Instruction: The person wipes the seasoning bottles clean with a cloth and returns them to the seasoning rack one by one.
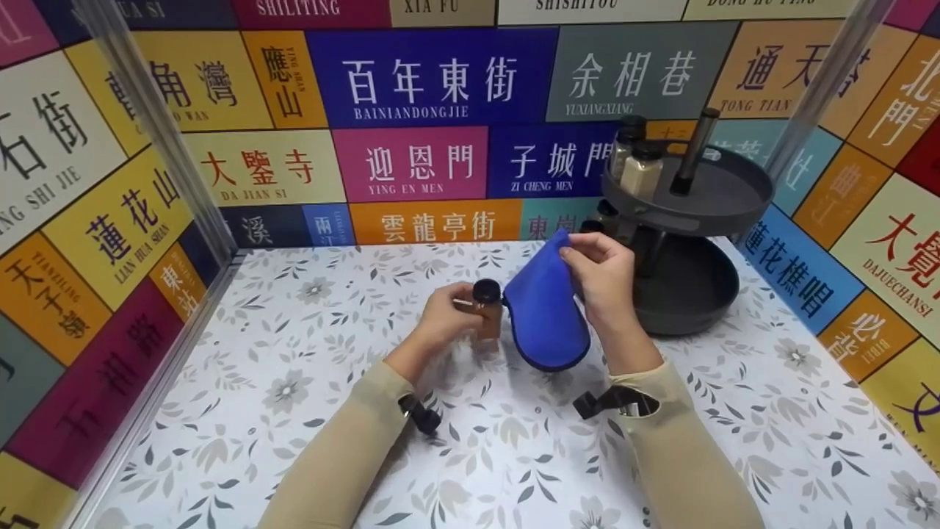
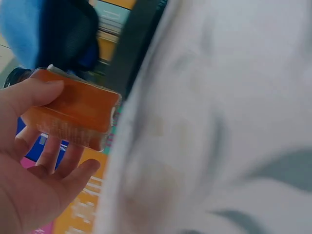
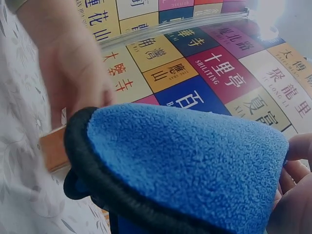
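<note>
In the head view my left hand (image 1: pixel 443 317) grips a small spice jar (image 1: pixel 487 327) with a black lid and orange-brown contents. In the left wrist view the thumb lies across the side of this jar (image 2: pixel 78 105), with the other fingers beneath it. My right hand (image 1: pixel 608 281) pinches the top corner of a blue cleaning cloth (image 1: pixel 549 312) with black edging, which hangs just right of the jar. Up close in the right wrist view, the cloth (image 3: pixel 190 161) looks fuzzy and hides part of the jar (image 3: pixel 53 148).
A dark two-tier round rack (image 1: pixel 698 191) stands at the back right, close to my right hand. Its upper tier holds black-lidded jars (image 1: pixel 641 173), and more jars sit partly hidden below. A white leaf-patterned cloth (image 1: pixel 294 375) covers the table, with sign-printed panels (image 1: pixel 429 81) around it.
</note>
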The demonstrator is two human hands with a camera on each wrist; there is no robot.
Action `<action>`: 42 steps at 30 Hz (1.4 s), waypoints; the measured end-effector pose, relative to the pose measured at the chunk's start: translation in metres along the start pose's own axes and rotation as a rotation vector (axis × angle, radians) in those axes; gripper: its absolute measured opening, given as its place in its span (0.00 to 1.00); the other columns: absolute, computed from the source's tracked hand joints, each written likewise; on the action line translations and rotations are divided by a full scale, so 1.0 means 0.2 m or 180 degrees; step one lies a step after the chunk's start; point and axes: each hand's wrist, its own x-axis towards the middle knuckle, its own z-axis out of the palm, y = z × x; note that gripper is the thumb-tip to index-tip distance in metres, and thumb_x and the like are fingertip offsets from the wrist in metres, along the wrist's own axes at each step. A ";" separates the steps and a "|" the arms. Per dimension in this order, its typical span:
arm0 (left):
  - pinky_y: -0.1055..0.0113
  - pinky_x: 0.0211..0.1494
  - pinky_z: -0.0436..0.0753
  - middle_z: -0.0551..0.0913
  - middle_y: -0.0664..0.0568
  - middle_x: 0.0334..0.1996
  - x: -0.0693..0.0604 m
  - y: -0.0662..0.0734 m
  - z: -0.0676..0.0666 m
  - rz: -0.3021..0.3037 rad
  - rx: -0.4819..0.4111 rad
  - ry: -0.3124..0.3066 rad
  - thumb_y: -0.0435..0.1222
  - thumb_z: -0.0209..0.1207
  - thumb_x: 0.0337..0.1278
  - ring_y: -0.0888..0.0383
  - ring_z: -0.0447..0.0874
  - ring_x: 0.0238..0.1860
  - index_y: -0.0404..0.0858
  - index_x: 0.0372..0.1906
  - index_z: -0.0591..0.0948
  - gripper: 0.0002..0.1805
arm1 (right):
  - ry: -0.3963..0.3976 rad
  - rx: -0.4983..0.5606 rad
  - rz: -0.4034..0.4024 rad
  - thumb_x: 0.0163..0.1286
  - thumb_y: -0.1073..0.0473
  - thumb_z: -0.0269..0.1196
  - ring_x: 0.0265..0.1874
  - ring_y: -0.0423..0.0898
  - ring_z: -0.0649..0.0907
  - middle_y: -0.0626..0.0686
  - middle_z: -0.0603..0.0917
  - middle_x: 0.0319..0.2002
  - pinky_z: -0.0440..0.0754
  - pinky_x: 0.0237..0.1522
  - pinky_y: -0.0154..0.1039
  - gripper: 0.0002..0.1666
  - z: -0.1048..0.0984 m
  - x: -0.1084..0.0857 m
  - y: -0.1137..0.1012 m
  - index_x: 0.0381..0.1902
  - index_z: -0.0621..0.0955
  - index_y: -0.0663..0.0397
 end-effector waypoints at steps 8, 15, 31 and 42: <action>0.66 0.48 0.82 0.81 0.54 0.33 -0.05 0.21 -0.03 0.0527 -0.0251 0.0167 0.25 0.72 0.39 0.58 0.82 0.38 0.32 0.44 0.86 0.20 | -0.0221 -0.0367 0.0045 0.65 0.73 0.70 0.29 0.37 0.85 0.51 0.91 0.33 0.84 0.32 0.30 0.10 0.03 -0.03 -0.02 0.44 0.88 0.69; 0.67 0.48 0.86 0.81 0.54 0.30 -0.10 0.28 0.03 0.0543 -0.0232 -0.0043 0.23 0.68 0.38 0.58 0.85 0.38 0.32 0.46 0.86 0.21 | -0.0535 -0.0368 -0.0016 0.66 0.72 0.71 0.34 0.38 0.87 0.47 0.91 0.35 0.86 0.37 0.30 0.10 0.11 -0.11 -0.04 0.45 0.88 0.67; 0.65 0.48 0.84 0.83 0.52 0.36 -0.14 0.35 -0.01 0.0421 -0.0473 0.0177 0.26 0.75 0.38 0.54 0.84 0.45 0.36 0.51 0.88 0.26 | -0.0772 -0.1142 0.0001 0.63 0.70 0.70 0.32 0.37 0.86 0.54 0.92 0.33 0.82 0.39 0.29 0.09 0.19 -0.15 0.13 0.42 0.90 0.63; 0.63 0.49 0.85 0.85 0.51 0.39 -0.14 0.35 0.00 0.0467 -0.0367 0.0116 0.29 0.76 0.38 0.53 0.84 0.46 0.37 0.53 0.88 0.28 | -0.0771 -0.0906 0.0199 0.65 0.69 0.69 0.32 0.37 0.87 0.52 0.92 0.35 0.85 0.37 0.31 0.09 0.17 -0.14 0.08 0.43 0.90 0.65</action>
